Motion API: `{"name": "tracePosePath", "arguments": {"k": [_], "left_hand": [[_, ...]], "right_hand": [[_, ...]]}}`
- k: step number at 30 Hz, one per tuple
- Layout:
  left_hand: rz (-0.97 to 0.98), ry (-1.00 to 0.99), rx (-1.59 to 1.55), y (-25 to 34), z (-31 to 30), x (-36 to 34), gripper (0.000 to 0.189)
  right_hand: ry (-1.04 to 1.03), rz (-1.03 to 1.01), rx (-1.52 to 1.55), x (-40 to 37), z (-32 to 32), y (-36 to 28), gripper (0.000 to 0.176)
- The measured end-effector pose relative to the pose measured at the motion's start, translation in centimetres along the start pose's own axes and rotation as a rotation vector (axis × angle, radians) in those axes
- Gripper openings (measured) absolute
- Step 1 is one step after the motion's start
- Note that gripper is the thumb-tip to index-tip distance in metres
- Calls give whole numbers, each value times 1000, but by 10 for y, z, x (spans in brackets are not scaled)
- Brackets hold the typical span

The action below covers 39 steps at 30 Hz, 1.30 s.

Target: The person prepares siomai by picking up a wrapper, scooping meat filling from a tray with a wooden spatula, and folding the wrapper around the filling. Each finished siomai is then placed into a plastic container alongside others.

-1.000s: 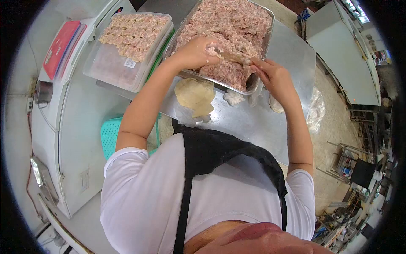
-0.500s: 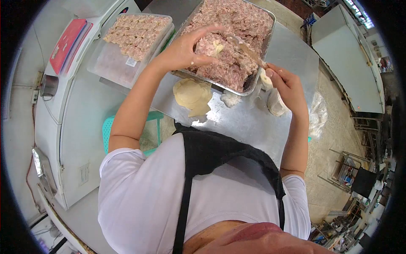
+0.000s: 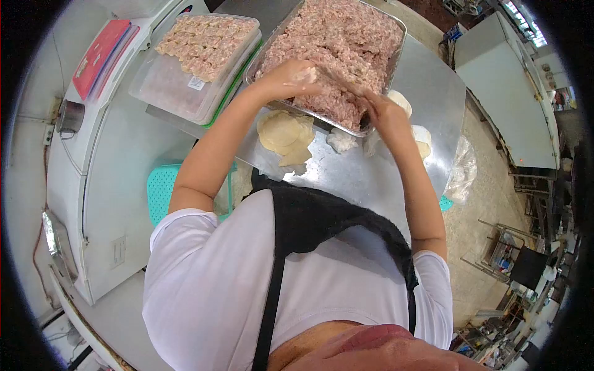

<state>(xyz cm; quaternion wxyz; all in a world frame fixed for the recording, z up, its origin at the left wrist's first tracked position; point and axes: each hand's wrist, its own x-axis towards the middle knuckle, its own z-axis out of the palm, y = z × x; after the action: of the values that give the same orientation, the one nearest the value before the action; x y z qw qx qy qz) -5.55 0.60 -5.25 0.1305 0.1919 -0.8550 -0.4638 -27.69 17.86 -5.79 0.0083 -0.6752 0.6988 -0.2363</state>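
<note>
A metal tray [image 3: 403, 46] of raw ground meat [image 3: 346, 37] stands on the steel table in front of me. My left hand [image 3: 294, 80] is curled over the tray's near left part, closed round a pale dough wrapper [image 3: 304, 75] that is mostly hidden. My right hand [image 3: 390, 114], at the tray's near right corner, grips a flat spatula [image 3: 348, 86] whose blade reaches toward my left hand. Thin round dough wrappers [image 3: 281, 133] lie in a loose pile by the tray's near edge. A crumpled white lump [image 3: 341, 140] sits beside them.
To the left, stacked plastic containers [image 3: 167, 93] carry rows of filled dumplings [image 3: 207, 43]. More pale wrapper stacks [image 3: 422, 139] lie right of the tray. A turquoise stool [image 3: 162, 188] is under the table's left side; a clear plastic bag [image 3: 463, 170] hangs by the right edge.
My left hand has gone from spread and cupped to curled closed, slightly lower. My right hand has moved left, bringing the spatula close to the left hand.
</note>
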Motion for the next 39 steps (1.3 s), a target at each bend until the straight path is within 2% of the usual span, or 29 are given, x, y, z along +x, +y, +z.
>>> {"name": "tracePosePath", "arguments": {"k": [1, 2, 3, 4, 6, 7, 8, 9, 11, 12, 13, 14, 16, 17, 19, 21, 22, 23, 25, 27, 28, 29, 31, 32, 33, 36, 37, 38, 39], "left_hand": [[45, 130, -6, -6, 2, -8, 40], [89, 239, -9, -12, 3, -15, 45], [96, 227, -9, 2, -2, -20, 45], [130, 185, -39, 25, -13, -25, 49], [171, 136, -79, 38, -20, -28, 52], [284, 194, -16, 39, -21, -28, 48], [396, 252, 49, 40, -23, -28, 43], [403, 251, 44, 44, -25, -30, 43], [204, -9, -18, 52, -31, -37, 35], [393, 10, 34, 50, -37, -37, 30], [401, 8, 33, 42, -41, -38, 30], [367, 41, 75, 29, -43, -39, 36], [337, 77, 122, 3, -52, -43, 43], [336, 123, 91, -10, -57, -46, 41], [334, 166, 55, -18, -73, -57, 40], [453, 150, 80, -21, -96, -70, 46], [328, 261, 149, -6, -102, -91, 46], [332, 270, 152, 0, -116, -100, 46], [200, 19, -169, 0, -140, -117, 41], [227, 68, -100, -18, -157, -128, 40], [257, 116, -26, -26, -164, -135, 38], [256, 117, -30, -33, -172, -142, 38], [22, 172, -9, -42, -188, -156, 37], [183, 164, 27, -67, -203, -161, 39], [179, 164, 26, -78, -215, -172, 39], [116, 228, 104, -115, -249, -197, 40], [-6, 241, 159, -141, -260, -201, 41], [-127, 252, 215, -159, -265, -202, 43], [-124, 248, 214, -169, -265, -201, 43]], "right_hand": [[4, -12, -4, 1, -7, 8, 26], [-106, 101, -86, -5, -14, 13, 28], [-219, 219, -171, -11, -21, 14, 30], [-215, 226, -174, -13, -31, 10, 30], [-110, 309, 171, -18, -57, -6, 28], [-107, 312, 162, -20, -68, -20, 28], [-109, 295, 353, -20, -76, -40, 27], [-108, 276, 545, -19, -77, -58, 26], [-184, 158, 435, -14, -58, -85, 28], [-146, 57, 419, -10, -50, -84, 28], [-109, -49, 400, -3, -46, -84, 28], [-106, -50, 394, -2, -51, -86, 28], [-84, 125, -2, 9, -78, -118, 27], [-82, 121, -3, 10, -72, -129, 27], [63, -21, -36, 13, -50, -155, 24], [26, -12, -62, 27, -39, -170, 22], [29, 16, -84, 36, -44, -177, 22], [33, 40, -107, 46, -50, -184, 22], [28, 70, -44, 56, -45, -206, 22], [37, -69, 88, 64, -24, -230, 25], [-101, -13, 8, 67, -12, -248, 29], [-105, -13, 6, 69, 2, -252, 29], [-66, 28, 65, 77, 31, -258, 33], [-79, 86, 11, 78, 33, -260, 30], [-83, 86, 13, 75, 35, -260, 30], [55, 184, 330, 56, 48, -243, 30], [55, 186, 328, 47, 51, -239, 30], [38, 345, 380, 35, 52, -237, 32], [23, 506, 431, 23, 54, -236, 33]]}}
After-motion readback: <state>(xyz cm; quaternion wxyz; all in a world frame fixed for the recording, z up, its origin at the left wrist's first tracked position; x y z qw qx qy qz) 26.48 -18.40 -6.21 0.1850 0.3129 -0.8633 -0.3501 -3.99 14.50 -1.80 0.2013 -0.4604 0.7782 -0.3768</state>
